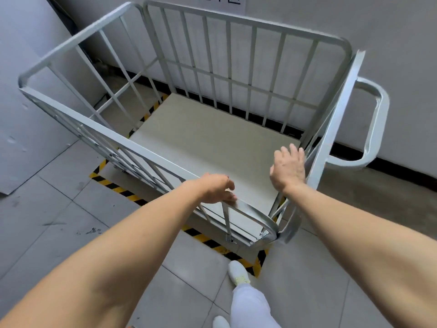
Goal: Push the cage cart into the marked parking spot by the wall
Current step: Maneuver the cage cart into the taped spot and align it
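The grey metal cage cart (pixel 238 20) stands against the white wall, its barred sides up and its pale floor bare. It sits over a rectangle of yellow-and-black striped tape (pixel 118 188) on the floor; the tape shows along the near and left sides of the cart. My left hand (pixel 218 188) rests curled on the cart's near top rail, close to the right corner. My right hand (pixel 288 169) hovers with fingers spread just inside the right side panel, holding nothing.
A looped push handle (pixel 376 119) sticks out from the cart's right side toward the wall. A white sign (pixel 221 3) with dark characters hangs on the wall behind. A grey panel (pixel 30 114) stands at the left. My white shoes (pixel 238 272) are on the tiles.
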Tool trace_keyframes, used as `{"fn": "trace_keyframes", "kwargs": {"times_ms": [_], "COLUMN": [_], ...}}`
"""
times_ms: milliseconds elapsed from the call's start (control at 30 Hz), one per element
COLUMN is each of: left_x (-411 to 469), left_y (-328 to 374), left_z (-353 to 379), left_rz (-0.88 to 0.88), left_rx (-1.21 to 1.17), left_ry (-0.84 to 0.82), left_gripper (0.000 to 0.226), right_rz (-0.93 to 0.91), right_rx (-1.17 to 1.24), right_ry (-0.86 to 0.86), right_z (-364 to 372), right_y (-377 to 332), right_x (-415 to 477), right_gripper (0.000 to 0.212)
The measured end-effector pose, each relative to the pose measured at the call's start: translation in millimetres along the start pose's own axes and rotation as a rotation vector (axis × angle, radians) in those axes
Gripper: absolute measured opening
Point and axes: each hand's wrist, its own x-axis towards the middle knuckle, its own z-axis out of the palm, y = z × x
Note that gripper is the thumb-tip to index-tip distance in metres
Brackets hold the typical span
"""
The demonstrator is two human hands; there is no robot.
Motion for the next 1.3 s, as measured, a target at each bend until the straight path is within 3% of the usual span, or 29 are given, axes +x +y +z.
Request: {"fn": "trace_keyframes", "kwargs": {"times_ms": [133, 233, 333, 400, 867, 1033, 1300], "left_x": [-10, -27, -46, -53, -62, -52, -41], "left_y": [-58, -103, -139, -171, -376, -444, -470], "left_z": [-29, -38, -50, -56, -100, -111, -97], "left_rz": [-0.149, -0.220, -0.244, -0.283, -0.233, -0.299, -0.195], "left_rx": [-0.014, -0.005, 0.007, 0.012, 0.137, 0.162, 0.143], "left_ry": [0.016, 0.033, 0.072, 0.103, 0.174, 0.191, 0.373], "left_gripper": [0.046, 0.040, 0.030, 0.033, 0.030, 0.050, 0.053], "right_rz": [-0.165, -0.264, -0.363, -0.375, -0.195, -0.148, -0.140], "right_rx": [0.213, 0.363, 0.359, 0.342, 0.364, 0.347, 0.190], "right_ry": [-0.108, -0.318, -0.508, -0.537, -0.350, -0.303, -0.167], "right_z": [-19, -22, -19, -14, -17, -5, 4], "right_y": [-69, -123, -168, -194, -368, -409, -424], "right_x": [8, 3, -6, -9, 39, 61, 66], "right_gripper": [0.036, 0.038, 0.037, 0.030, 0.030, 0.044, 0.060]}}
